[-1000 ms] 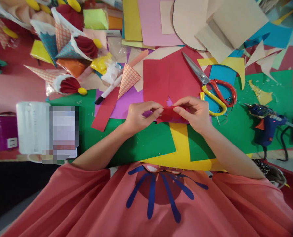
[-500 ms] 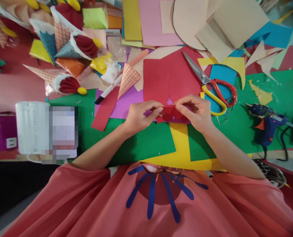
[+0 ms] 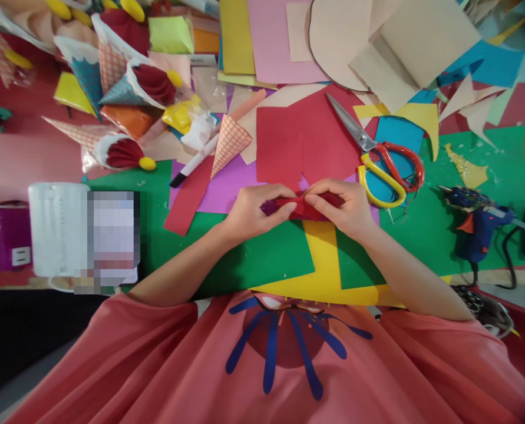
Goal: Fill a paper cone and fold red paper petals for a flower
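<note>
A folded piece of red paper (image 3: 309,211) is pinched between the fingertips of both my hands, low over the table. My left hand (image 3: 260,209) grips it from the left, thumb below and fingers above. From the right, my right hand (image 3: 339,206) pinches it, its fingertips close to those of the left. Some of the red piece is hidden behind my fingers. Just beyond lie larger red sheets (image 3: 280,141). Open scissors (image 3: 368,141) with red and yellow handles rest to the right of my right hand. A small checked paper cone (image 3: 231,141) lies beyond my left hand.
A blue glue gun (image 3: 483,224) stands at the right. Paper ice-cream cones (image 3: 121,150) and clay packets (image 3: 169,32) crowd the back left. A white case (image 3: 59,227) sits at the left beside a blurred-out screen. A capped marker (image 3: 195,162) lies past my left hand. Card sheets (image 3: 284,41) are stacked behind.
My hands have drawn closer together, the right one shifting left. Their fingertips now nearly meet at the middle of the red paper, which looks more folded.
</note>
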The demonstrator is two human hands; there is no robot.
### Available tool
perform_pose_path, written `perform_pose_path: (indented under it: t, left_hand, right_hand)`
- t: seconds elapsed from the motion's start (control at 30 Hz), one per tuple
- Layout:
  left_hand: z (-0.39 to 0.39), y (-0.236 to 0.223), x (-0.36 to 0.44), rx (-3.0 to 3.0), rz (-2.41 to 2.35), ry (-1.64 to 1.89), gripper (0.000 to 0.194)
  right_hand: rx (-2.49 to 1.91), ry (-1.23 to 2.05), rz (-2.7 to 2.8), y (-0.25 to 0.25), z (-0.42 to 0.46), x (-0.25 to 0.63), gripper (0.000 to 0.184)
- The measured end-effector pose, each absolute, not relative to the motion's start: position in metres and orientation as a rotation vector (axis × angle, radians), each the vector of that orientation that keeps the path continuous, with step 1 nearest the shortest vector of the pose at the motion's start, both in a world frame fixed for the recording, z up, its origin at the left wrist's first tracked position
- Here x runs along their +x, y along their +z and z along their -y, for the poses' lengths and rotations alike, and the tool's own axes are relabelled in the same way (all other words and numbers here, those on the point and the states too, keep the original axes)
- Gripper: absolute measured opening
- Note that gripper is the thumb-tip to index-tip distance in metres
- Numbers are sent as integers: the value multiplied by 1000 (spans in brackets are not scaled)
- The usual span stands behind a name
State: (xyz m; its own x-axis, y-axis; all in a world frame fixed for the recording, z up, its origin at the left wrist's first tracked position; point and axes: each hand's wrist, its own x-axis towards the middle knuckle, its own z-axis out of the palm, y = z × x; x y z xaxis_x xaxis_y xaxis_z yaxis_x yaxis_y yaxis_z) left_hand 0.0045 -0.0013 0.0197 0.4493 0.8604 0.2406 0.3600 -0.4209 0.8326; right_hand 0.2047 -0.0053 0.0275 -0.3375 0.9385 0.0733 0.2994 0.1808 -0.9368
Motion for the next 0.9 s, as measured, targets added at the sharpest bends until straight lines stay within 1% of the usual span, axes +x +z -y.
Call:
perform_pose_path:
  t: [0.1,0.33,0.57,0.7,0.9]
  left_hand:
    - [1,18,5,1995,-987,855,17]
    - [3,19,6,1893,-1070,756,25]
    - [4,20,7,1559,-1075,830,37]
    - [4,18,9,1390,-1068,824,42]
    - [4,19,11,1274,-1024,791,45]
  right_hand:
    - [-1142,1178,1791,27,6,204,20]
    - [-1150,1252,1793,28,6,203,16]
    - [-1201,1291,1610,26,4,204,22]
    - [-1174,1355,1646,26,3,204,22]
    - [-1257,1332,1662,29,2,204,30]
